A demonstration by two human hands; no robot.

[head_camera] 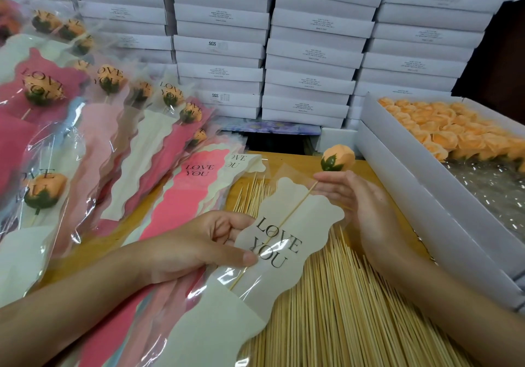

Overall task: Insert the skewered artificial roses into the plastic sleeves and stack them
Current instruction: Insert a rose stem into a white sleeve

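Left hand (199,243) grips the cream sleeve (306,219); right hand (358,199) pinches the rose skewer (295,209), its tip inside the sleeve.

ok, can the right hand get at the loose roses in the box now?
Not yet, probably: the right hand pinches the skewered rose, its stick only partway into the cream sleeve. The open box sits just beside it, nothing between, so the way looks free once it lets go.

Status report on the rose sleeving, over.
Left grip holds cream sleeve. Right grip pinches skewer, partway in; rose outside sleeve. Nothing in the way; loose skewers lie beneath.
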